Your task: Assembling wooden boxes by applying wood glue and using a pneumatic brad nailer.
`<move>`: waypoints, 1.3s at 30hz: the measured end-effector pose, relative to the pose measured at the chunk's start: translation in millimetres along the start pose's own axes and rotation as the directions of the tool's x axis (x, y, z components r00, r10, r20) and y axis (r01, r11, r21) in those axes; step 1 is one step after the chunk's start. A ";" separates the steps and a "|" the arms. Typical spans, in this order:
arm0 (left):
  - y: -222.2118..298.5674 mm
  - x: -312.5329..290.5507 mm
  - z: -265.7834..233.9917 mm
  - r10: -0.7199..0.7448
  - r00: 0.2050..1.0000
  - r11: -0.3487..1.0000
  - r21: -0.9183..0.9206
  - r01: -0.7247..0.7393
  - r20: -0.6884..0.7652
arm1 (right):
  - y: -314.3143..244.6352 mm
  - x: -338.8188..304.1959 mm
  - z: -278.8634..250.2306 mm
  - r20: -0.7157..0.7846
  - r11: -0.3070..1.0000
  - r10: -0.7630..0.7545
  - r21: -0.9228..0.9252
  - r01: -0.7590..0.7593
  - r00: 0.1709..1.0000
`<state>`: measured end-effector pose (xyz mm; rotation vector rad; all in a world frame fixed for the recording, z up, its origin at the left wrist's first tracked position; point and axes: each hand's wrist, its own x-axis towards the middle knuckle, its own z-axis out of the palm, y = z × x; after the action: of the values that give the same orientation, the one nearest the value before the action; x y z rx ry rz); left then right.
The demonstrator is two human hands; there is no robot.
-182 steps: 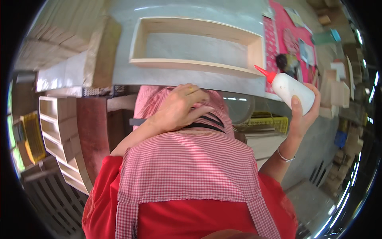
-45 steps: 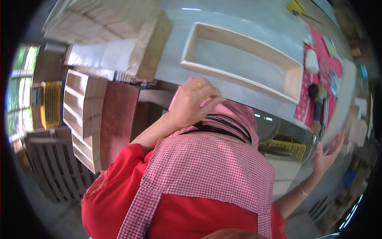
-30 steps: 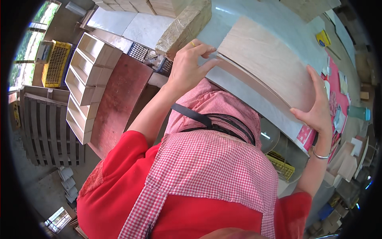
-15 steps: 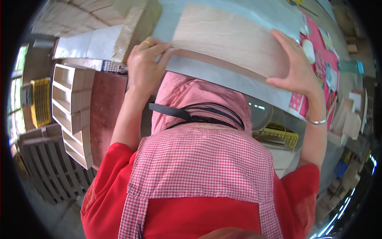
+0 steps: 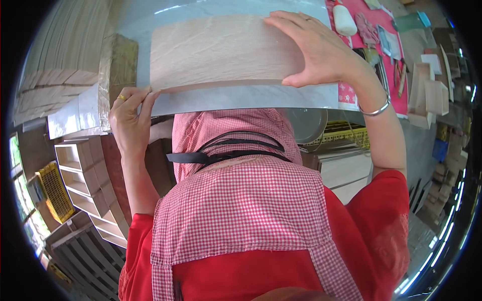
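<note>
A pale rectangular wooden board [image 5: 221,50] lies on the light grey tabletop [image 5: 241,96] in front of me, its near edge roughly in line with the table's front edge. At the board's near left corner, my left hand [image 5: 131,113] pinches the edge between thumb and fingers. My right hand [image 5: 321,52] spans the board's right end, thumb at the near corner and fingers reaching over the far corner. A wrapped brown block [image 5: 119,70] stands just left of the board.
Tall stacks of thin wooden boards [image 5: 65,50] fill the far left. On a pink cloth [image 5: 346,93] at the right are a white bottle [image 5: 344,20], a crumpled pink rag [image 5: 366,29] and tools. Open wooden boxes [image 5: 83,173] stand lower left; a yellow crate [image 5: 346,134] sits below the table.
The view has shifted, so the board and both hands appear further left and the board looks more level. Both hands still hold the board's ends.
</note>
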<state>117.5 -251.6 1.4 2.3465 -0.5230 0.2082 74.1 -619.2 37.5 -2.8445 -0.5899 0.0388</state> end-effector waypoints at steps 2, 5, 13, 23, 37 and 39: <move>-0.2 0.0 -0.2 -0.044 0.999 0.998 -0.033 0.045 0.017 | -1.2 -1.1 -0.8 0.028 0.999 0.025 -0.024 -0.024 0.999; -2.2 1.7 1.5 -0.017 1.000 1.000 -0.017 0.017 0.016 | 3.1 -7.9 13.8 -0.127 0.988 -0.041 -0.152 0.022 0.991; -9.3 0.3 1.3 0.047 0.999 0.999 0.007 -0.047 0.002 | -5.1 -96.8 2.9 -0.449 0.956 0.294 0.122 -0.268 0.844; -3.3 7.3 -2.5 0.156 0.987 0.978 0.133 -0.158 0.025 | -24.8 -117.0 28.5 -0.449 0.896 0.439 0.154 -0.417 0.778; 2.8 16.2 -14.7 -0.028 0.978 0.970 0.241 -0.023 0.206 | 1.7 -131.8 31.5 -0.416 0.884 0.455 0.322 -0.340 0.788; 9.6 23.1 -20.1 -0.094 0.963 0.958 0.285 0.019 0.254 | 22.8 -146.8 33.4 -0.526 0.889 0.457 0.269 -0.370 0.717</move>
<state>134.2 -251.4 28.7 2.6837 -0.5844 -0.0671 -54.4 -690.1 -3.4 -2.5734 0.1860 -0.6589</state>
